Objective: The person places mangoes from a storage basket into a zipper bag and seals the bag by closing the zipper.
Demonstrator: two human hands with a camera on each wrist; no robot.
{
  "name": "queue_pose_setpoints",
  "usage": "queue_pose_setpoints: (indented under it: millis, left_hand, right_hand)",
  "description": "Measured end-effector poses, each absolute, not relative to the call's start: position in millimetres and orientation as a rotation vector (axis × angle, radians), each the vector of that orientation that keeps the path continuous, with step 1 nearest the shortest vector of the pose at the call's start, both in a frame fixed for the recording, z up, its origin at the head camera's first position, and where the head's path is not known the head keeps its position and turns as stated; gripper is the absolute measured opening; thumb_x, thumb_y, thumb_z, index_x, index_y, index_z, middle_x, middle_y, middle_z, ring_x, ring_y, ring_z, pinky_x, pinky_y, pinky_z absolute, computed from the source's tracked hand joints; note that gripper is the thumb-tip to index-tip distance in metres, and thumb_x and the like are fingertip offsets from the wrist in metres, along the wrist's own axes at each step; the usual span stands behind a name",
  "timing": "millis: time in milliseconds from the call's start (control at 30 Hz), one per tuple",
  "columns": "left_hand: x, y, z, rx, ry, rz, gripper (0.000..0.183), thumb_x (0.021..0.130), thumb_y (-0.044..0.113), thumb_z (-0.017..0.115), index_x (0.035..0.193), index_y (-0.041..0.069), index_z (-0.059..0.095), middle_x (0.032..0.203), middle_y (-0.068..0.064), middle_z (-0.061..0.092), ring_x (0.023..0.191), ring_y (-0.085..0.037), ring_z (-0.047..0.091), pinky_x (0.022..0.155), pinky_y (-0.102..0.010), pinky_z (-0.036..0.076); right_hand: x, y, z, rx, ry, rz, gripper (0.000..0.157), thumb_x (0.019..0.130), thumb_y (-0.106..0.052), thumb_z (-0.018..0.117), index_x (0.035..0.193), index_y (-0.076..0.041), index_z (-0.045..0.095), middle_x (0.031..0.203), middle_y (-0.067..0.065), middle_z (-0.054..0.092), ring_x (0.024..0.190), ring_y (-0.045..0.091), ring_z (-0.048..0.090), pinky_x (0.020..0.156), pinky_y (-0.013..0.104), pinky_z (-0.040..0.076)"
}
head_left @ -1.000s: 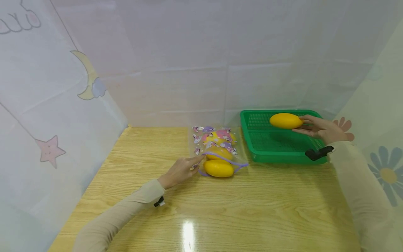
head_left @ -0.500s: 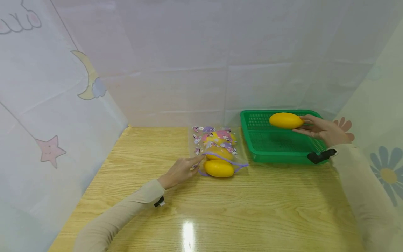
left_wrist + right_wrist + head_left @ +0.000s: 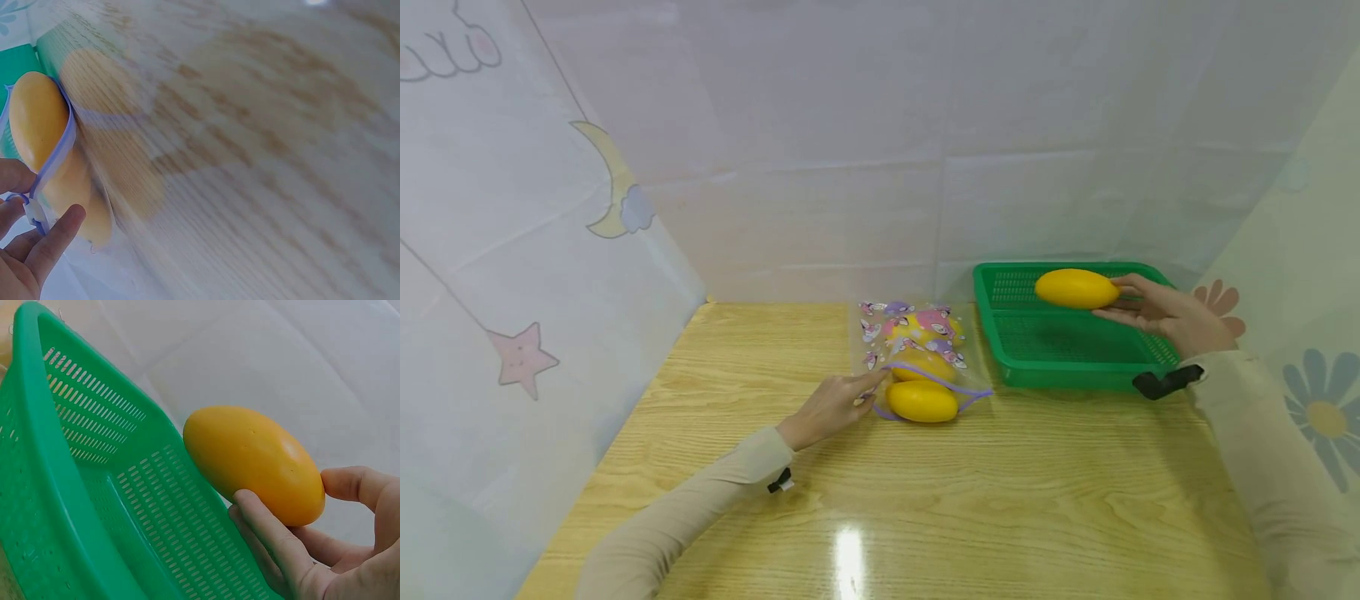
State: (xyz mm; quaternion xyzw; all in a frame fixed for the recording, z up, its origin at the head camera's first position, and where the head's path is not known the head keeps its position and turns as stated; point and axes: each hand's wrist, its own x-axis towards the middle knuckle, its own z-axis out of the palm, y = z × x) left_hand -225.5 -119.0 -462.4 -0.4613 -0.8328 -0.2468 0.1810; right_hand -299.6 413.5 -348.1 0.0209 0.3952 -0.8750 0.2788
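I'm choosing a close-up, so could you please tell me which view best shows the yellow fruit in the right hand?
Right wrist: the yellow fruit is large and mostly unobstructed there. The head view shows it smaller; the left wrist view shows other fruit, not this one.

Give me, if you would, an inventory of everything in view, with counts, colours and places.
Table: one, wood-grained, in front of the person
Backdrop: pale with cartoon prints, behind and at both sides; sheet count unclear
Basket: one, green, on the table's right
Zip bag: one, clear with pink and purple print, left of the basket
Front fruit: one, yellow, at the bag's mouth
Bagged fruits: at least two, yellow, farther in
Held fruit: one, yellow, raised near the basket
Left hand: one, pinching the bag's edge
Right hand: one, gripping the held fruit
Sleeves: two, beige, both arms
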Motion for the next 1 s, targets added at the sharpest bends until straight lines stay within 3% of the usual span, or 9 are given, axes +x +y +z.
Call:
queue_pose_setpoints:
  millis: [100, 300, 567, 733, 1000]
  left_hand:
    - [-225.7, -118.9, -462.7, -1.303, -2.353, -0.700, 0.052, 0.084, -0.008, 0.072, 0.134, -0.004, 0.056, 0.105, -0.021, 0.072, 0.041, 0.004, 0.022, 0.040, -0.010, 0.029]
    - [-226.1, -119.1, -463.9, -1.300, -2.361, -0.701, 0.050, 0.084, -0.008, 0.071, 0.133, -0.006, 0.057, 0.104, -0.021, 0.072, 0.041, 0.004, 0.023, 0.040, -0.010, 0.030]
    - [-226.4, -119.2, -464.9, -1.295, -2.359, -0.706, 0.051, 0.085, -0.007, 0.072, 0.133, -0.005, 0.056, 0.103, -0.020, 0.072, 0.041, 0.004, 0.020, 0.040, -0.011, 0.028]
    - [-226.7, -119.2, -463.1, -1.295, -2.360, -0.717, 0.051, 0.085, -0.007, 0.071, 0.134, -0.006, 0.056, 0.107, -0.021, 0.071, 0.041, 0.004, 0.020, 0.040, -0.011, 0.029]
    - [-226.8, -118.3, -461.6, -1.280, -2.380, -0.695, 0.051, 0.085, -0.007, 0.072, 0.133, -0.006, 0.057, 0.103, -0.019, 0.072, 0.042, 0.003, 0.020, 0.039, -0.011, 0.026]
  right_hand:
    - [-304.5, 407.0, -344.4, 0.276, 1.231, -2.335, 0.017, 0.102, -0.008, 0.053, 0.109, -0.009, 0.069, 0.108, 0.014, 0.059, 0.101, 0.035, 0.065, 0.107, 0.042, 0.040]
    - [-303.9, 400.1, -343.6, 0.302, 1.351, -2.292, 0.013, 0.101, -0.007, 0.056, 0.107, -0.010, 0.066, 0.108, 0.011, 0.059, 0.098, 0.030, 0.065, 0.103, 0.043, 0.044]
    - [-298.0, 392.1, -343.3, 0.255, 1.501, -2.236, 0.010, 0.101, -0.009, 0.057, 0.108, -0.012, 0.062, 0.125, 0.009, 0.040, 0.097, 0.025, 0.065, 0.102, 0.042, 0.045]
    - [-293.8, 388.7, -341.6, 0.207, 1.530, -2.222, 0.010, 0.101, -0.010, 0.056, 0.109, -0.012, 0.063, 0.116, 0.007, 0.053, 0.100, 0.024, 0.065, 0.102, 0.042, 0.045]
    - [-288.1, 385.5, -344.2, 0.131, 1.481, -2.217, 0.013, 0.103, -0.007, 0.050, 0.111, -0.009, 0.060, 0.112, 0.010, 0.057, 0.100, 0.027, 0.065, 0.104, 0.043, 0.043]
